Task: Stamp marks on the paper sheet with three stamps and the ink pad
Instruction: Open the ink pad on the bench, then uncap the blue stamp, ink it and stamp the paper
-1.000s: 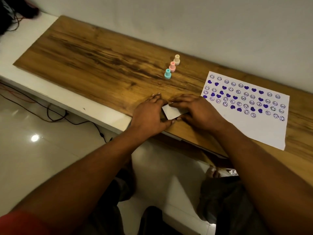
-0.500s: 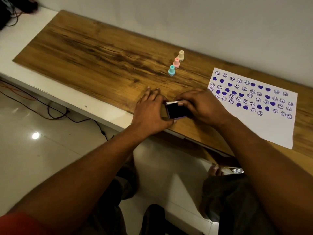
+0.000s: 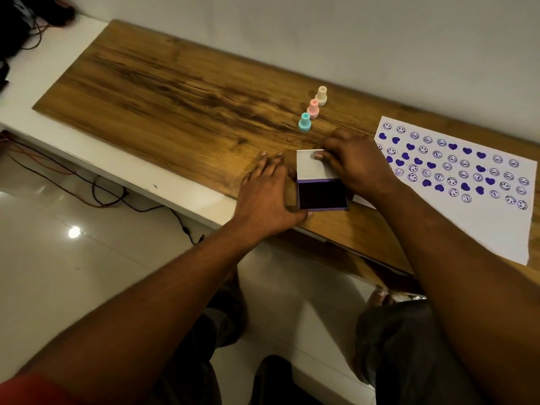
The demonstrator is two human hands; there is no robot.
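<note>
The ink pad lies open near the front edge of the wooden board, its dark purple pad showing and its grey lid swung back. My right hand pinches the lid's far edge. My left hand lies against the pad's left side, thumb at its front corner. Three small stamps stand in a diagonal row behind: teal, pink, cream. The paper sheet at the right carries rows of purple hearts and smiley marks.
The wooden board rests on a white ledge against a pale wall. Cables trail on the tiled floor at the left. My knees show below the ledge.
The ink pad's lid has been swung open and back, uncovering the dark pad. My right hand moved away from me with the lid; my left hand stayed beside the base.
</note>
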